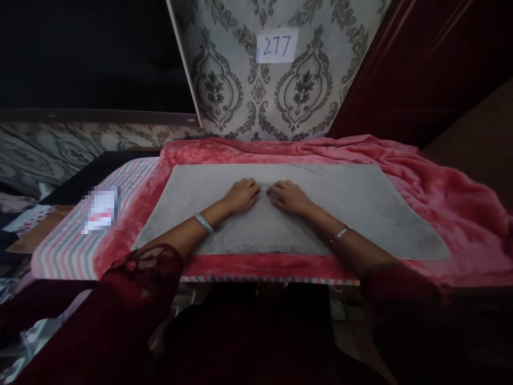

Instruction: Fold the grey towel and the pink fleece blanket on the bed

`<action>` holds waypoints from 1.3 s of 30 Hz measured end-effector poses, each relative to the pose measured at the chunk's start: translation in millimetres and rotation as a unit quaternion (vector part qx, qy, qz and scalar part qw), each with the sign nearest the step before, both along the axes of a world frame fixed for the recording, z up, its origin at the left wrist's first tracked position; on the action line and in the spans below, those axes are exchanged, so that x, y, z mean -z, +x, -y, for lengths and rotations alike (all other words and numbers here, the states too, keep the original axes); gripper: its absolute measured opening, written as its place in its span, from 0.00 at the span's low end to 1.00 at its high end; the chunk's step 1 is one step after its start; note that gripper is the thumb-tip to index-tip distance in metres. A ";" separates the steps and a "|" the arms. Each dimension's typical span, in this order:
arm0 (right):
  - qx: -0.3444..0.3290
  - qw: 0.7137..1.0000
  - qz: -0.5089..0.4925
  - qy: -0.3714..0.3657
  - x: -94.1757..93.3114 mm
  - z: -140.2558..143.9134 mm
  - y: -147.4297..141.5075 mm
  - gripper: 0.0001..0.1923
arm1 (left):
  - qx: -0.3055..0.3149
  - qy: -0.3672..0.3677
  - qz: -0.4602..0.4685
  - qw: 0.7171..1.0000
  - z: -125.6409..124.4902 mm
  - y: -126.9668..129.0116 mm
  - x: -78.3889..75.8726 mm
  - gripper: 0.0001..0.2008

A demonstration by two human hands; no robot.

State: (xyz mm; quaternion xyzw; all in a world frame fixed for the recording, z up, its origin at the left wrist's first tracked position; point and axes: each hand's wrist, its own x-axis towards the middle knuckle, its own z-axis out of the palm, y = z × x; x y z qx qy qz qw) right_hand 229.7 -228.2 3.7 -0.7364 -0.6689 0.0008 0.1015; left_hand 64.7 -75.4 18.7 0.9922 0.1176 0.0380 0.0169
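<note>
Cloth (320, 214) — grey, spread flat on top of a red blanket (441, 192) that covers the table, its near edge lying along the table's front side. Both hands rest palm-down at the middle of it, fingers curled loosely, nothing gripped: left hand (241, 194) and right hand (290, 198) sit just beside each other, fingertips almost meeting. Bangle on each wrist, dark red sleeves below. Judged from this pose, the step in hand is pressing or smoothing the fabric; to do it well — keep palms flat, sweep outward from the centre toward the edges with even pressure so the blanket underneath does not bunch. Striped sheet (64, 246) shows under the blanket at the left, with a small blurred packet (100, 209) lying on it, well apart from the hands. Containers: none seen. Patterned panel (256, 91) behind carries a paper label reading 277
</note>
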 end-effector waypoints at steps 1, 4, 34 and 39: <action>0.036 0.999 0.009 -0.008 -1.2 -6.7 7.3 0.21 | -0.043 0.008 0.001 0.999 -12.2 3.2 0.2 0.15; 0.121 0.992 0.023 -0.005 -7.1 -16.5 21.1 0.24 | -0.149 0.021 0.026 0.988 -42.4 4.3 -2.8 0.18; 0.187 0.980 0.060 -0.018 32.1 -3.9 134.4 0.29 | -0.238 0.015 -0.028 0.971 -157.1 -65.9 2.3 0.31; 0.355 0.933 0.028 -0.053 34.5 62.7 191.7 0.30 | -0.297 0.016 -0.045 0.954 -190.8 -92.7 11.9 0.32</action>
